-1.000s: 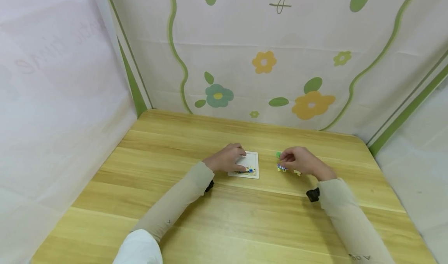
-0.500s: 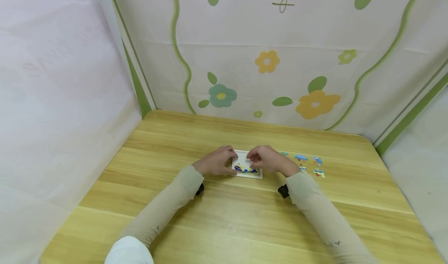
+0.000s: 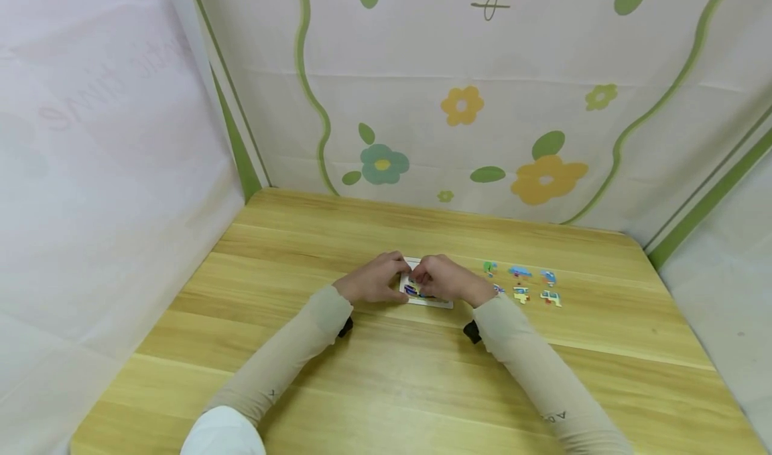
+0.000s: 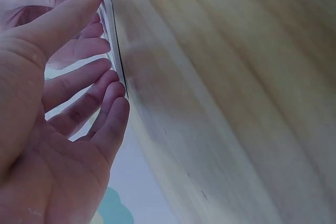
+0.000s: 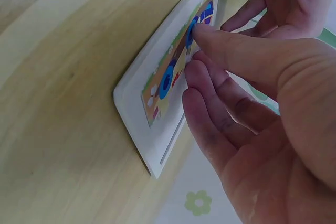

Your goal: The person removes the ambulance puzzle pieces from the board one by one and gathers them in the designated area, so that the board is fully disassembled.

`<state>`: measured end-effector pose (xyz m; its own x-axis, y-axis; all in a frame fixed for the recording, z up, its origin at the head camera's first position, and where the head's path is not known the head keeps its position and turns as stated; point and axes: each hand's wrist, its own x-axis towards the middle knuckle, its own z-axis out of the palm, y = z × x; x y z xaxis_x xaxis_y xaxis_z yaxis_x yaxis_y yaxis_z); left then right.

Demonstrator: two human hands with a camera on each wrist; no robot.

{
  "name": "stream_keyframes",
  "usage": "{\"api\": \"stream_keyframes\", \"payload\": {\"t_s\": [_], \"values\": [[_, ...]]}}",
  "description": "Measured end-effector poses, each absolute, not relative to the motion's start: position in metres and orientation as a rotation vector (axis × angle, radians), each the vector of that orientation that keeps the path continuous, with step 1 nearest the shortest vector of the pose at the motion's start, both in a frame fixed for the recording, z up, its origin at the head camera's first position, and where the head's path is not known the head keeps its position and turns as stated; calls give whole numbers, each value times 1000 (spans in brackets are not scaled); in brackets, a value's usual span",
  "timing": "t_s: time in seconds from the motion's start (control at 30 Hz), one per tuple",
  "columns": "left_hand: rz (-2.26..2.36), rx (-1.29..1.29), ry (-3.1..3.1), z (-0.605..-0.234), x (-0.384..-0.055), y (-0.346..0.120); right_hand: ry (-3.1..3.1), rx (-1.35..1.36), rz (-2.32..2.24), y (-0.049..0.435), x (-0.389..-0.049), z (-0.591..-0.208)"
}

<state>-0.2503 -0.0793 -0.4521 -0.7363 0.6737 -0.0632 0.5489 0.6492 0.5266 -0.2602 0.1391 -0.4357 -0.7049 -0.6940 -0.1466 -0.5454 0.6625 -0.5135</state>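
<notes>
A white-framed jigsaw board (image 5: 134, 90) lies flat on the table, with a picture strip of blue wheels along its near side. In the head view, my left hand (image 3: 375, 281) rests at the board's left edge, thumb toward the near corner and loosely bent fingers (image 4: 118, 116) farther back. My right hand (image 3: 449, 281) is over the board, its thumb and fingertips close together. They pinch a small puzzle piece, mostly hidden by the fingers in the right wrist view. My right thumb is close to a blue wheel in the picture.
Several loose puzzle pieces lie in two rows right of the board, among them a green tree piece (image 3: 490, 267), a blue piece (image 3: 520, 271) and a yellow piece (image 3: 521, 295). A flower-printed curtain (image 3: 416, 120) stands behind the wooden table (image 3: 386, 388).
My right hand has moved left from the loose pieces to the board, bringing a puzzle piece. My left hand has drawn back from over the board to its left edge.
</notes>
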Motion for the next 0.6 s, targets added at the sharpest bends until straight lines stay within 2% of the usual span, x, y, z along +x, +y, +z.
{"api": "stream_keyframes", "payload": {"t_s": [0.6], "values": [[743,983,2610,-449,-247,-78,2617,-968,-641,137,-253,-437]]}}
